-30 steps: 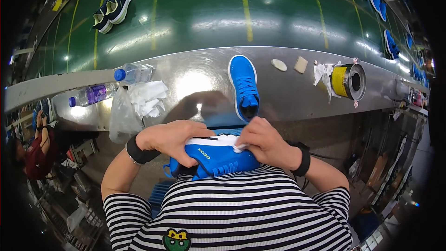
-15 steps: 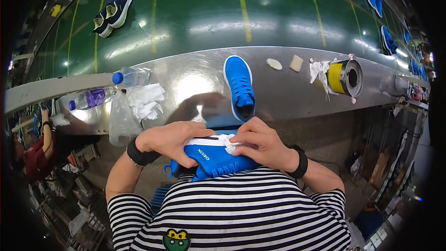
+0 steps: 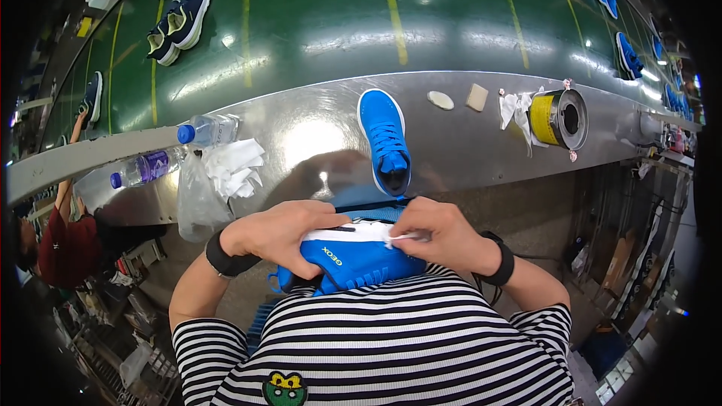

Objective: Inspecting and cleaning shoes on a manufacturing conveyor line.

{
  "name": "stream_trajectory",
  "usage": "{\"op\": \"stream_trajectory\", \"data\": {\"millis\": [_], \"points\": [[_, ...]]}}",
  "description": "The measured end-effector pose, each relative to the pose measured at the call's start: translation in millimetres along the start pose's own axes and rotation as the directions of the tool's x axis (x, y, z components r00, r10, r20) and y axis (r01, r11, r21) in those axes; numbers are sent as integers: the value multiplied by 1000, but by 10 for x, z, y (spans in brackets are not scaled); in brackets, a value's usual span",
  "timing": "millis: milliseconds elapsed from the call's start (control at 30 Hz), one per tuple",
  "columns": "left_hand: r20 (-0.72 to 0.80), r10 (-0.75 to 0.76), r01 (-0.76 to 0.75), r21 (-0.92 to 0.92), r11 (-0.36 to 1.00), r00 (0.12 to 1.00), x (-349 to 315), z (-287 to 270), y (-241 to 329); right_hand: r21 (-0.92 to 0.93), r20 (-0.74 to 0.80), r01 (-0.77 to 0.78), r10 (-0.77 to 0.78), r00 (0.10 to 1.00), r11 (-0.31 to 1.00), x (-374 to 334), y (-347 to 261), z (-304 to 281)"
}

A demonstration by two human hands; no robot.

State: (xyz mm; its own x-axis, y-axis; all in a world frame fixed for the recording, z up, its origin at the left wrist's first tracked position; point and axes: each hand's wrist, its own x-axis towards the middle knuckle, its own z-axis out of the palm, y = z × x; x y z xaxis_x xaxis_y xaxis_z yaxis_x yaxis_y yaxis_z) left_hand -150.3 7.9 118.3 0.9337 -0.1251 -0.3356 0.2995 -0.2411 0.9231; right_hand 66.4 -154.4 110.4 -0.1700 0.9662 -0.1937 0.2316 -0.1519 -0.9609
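Note:
My left hand [image 3: 282, 231] grips a blue sneaker [image 3: 359, 259] at its heel end, held on its side against my striped shirt with the white sole edge facing up. At the sole edge my right hand [image 3: 444, 237] is pinched on a small white rag [image 3: 392, 239], mostly hidden by the fingers. A dark slot-like mark shows on the white sole near my left thumb. Another blue sneaker [image 3: 385, 135] stands on the metal ledge just beyond my hands, toe pointing away.
Along the metal ledge [image 3: 466, 135] are a yellow-banded can [image 3: 544, 120], a white oval piece [image 3: 441, 100], a beige block [image 3: 477, 97], bottles [image 3: 218, 130], white rags [image 3: 235, 165] and a plastic bag [image 3: 197, 203]. Beyond runs a green belt [image 3: 323, 22] carrying shoes. A co-worker [image 3: 66, 244] is at left.
My right hand has shifted slightly right along the sole edge, and less of the rag shows. The co-worker's arm now reaches up to a dark shoe at the belt's left. Belt shoes moved slightly left.

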Motion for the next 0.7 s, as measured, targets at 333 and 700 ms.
{"op": "stream_trajectory", "data": {"millis": [333,700], "points": [[-14,-10,11,93,996,1000,0,-45,110,253,29,-310,313,949,917,-14,5,37],[-34,11,-7,130,991,999,-11,-27,121,217,12,-288,292,956,933,-5,-35,54]]}}
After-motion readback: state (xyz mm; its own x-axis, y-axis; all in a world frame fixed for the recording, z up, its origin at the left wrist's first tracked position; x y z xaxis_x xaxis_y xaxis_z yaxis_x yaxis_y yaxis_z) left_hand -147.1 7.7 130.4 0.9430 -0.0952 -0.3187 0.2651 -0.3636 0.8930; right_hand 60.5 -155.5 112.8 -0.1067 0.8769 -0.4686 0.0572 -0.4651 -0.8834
